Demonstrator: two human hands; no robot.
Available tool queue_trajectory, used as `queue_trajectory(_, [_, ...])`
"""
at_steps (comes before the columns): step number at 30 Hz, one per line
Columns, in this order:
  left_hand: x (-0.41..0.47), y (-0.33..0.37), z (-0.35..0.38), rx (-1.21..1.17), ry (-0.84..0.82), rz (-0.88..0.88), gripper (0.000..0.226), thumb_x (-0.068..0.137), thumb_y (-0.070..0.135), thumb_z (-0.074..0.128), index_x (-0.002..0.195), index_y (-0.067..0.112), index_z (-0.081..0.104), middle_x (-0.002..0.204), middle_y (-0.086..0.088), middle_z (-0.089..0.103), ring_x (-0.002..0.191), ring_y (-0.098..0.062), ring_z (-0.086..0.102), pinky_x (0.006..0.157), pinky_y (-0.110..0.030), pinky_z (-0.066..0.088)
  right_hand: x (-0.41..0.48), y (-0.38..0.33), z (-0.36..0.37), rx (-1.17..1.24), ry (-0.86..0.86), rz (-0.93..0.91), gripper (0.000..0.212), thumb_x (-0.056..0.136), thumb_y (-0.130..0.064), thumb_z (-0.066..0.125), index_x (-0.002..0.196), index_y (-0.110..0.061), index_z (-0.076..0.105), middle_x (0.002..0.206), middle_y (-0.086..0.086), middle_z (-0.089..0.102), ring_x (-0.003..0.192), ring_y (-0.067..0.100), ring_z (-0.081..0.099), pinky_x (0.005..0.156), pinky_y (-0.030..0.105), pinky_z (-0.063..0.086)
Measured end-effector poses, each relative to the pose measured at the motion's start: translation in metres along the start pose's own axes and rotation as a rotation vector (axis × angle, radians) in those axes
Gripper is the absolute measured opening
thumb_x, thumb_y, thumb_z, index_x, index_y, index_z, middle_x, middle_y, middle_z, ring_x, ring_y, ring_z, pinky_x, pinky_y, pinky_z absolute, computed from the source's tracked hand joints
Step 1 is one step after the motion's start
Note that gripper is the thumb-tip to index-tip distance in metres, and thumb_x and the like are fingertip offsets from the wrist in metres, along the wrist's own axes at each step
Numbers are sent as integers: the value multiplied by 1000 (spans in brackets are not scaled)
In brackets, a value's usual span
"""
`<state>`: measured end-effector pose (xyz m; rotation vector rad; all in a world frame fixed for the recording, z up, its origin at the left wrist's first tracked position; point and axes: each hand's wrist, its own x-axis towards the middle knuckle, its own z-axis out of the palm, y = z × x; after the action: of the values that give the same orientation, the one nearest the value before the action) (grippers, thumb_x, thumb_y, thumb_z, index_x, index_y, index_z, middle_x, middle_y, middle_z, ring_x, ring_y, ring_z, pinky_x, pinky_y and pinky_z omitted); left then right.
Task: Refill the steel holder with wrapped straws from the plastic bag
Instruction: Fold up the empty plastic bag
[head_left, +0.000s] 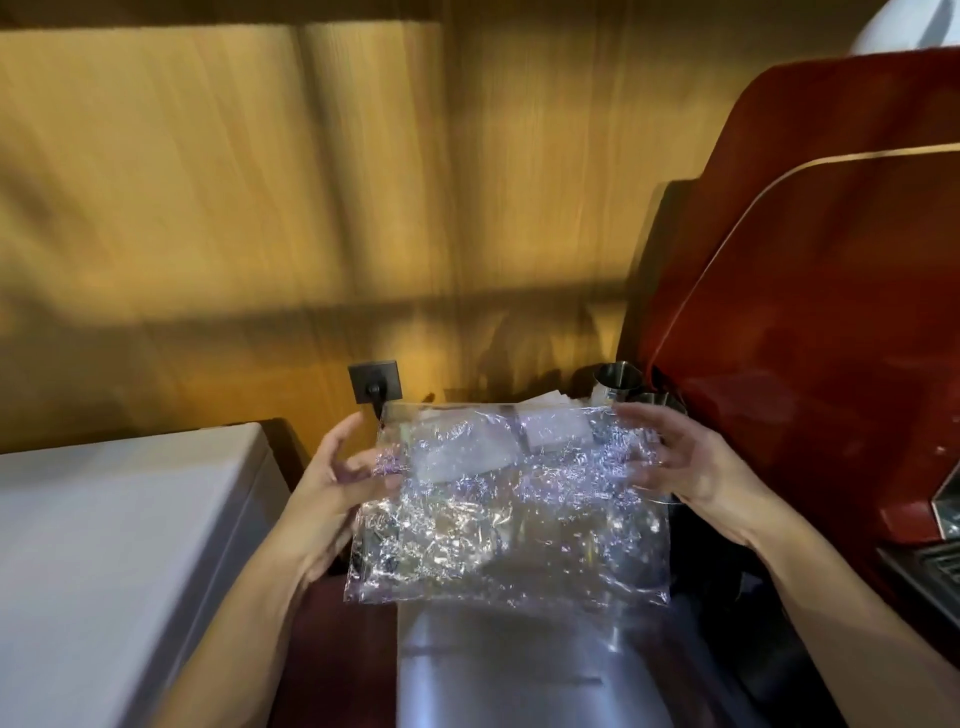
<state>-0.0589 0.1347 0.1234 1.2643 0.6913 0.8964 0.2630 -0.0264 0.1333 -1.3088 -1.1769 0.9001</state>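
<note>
Wood-panelled wall (208, 182) behind; both hands (332, 478) (675, 457) gripping crinkled plastic bag (509, 509) edges.

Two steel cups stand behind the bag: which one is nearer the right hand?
The nearer steel cup, just above the right hand's fingertips and mostly hidden; the farther steel cup shows its open rim.

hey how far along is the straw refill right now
Early stage. Done: the plastic bag is picked up. In hand: the left hand and right hand hold it by its sides, with white wrapped straws inside. Left: moving straws into the steel holder behind the bag; its fill is blurred.
</note>
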Motion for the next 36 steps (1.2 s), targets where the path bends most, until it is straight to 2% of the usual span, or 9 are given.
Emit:
queue_trajectory(4, [2,-9,7,-6,1,-132,54,56,7,75,108,8,61,99,-15,71,83,-13,71,82,-27,47,-1,6,3,28,26,-22,72,56,-8,77,112,-46,55,133,-16,44,117,17,53,91,31,51])
queue_trajectory(7, [0,-12,14,34,-35,-114,25,61,19,74,82,5,73,85,-15,74,78,-18,72,68,-28,57,0,12,4,-2,46,-35,75,52,-10,79,110,-51,55,125,-27,46,131,18,36,99,35,41])
queue_trajectory(10, [0,-10,18,81,5,-57,28,69,22,70,88,2,70,92,-23,69,79,-28,67,65,-32,57,-1,15,2,-5,43,5,78,50,-15,82,115,-49,53,127,-15,48,116,23,54,91,40,51])
queue_trajectory(12, [0,-5,19,192,3,28,24,73,24,67,91,7,71,96,-25,67,78,-30,59,69,-33,53,0,14,-1,-9,52,0,76,52,-18,81,118,-43,52,116,-4,59,99,18,65,78,29,56])
queue_trajectory(16, [1,10,22,297,-23,143,17,85,8,58,84,18,72,72,0,72,62,-16,69,51,-25,56,3,4,-2,-265,103,-55,53,68,-22,74,116,-32,54,111,-2,61,99,8,61,82,15,46])
queue_trajectory(19, [0,25,24,426,-59,208,30,87,4,54,77,26,72,68,-2,75,62,-14,70,50,-19,54,8,-7,-1,-563,92,-126,45,80,-21,69,122,-21,54,116,-7,56,109,4,51,83,0,35])
queue_trajectory(25, [-11,54,39,786,-256,327,23,89,8,55,79,25,67,70,17,71,63,0,64,60,-6,44,15,-42,19,-601,-153,-95,44,77,-29,70,118,-25,55,109,-8,63,102,3,58,88,23,46])
queue_trajectory(28, [-14,63,50,822,-288,304,19,89,9,54,85,22,68,70,12,73,69,2,66,65,-8,48,16,-52,34,-483,-254,-84,48,66,-39,73,110,-28,60,100,-8,66,92,3,62,81,21,51])
queue_trajectory(36, [-12,68,55,898,-318,334,11,86,21,60,87,24,70,82,6,75,79,1,68,78,-23,54,17,-39,47,-392,-257,-102,11,75,-5,72,72,-16,71,67,-3,70,67,7,64,66,12,47])
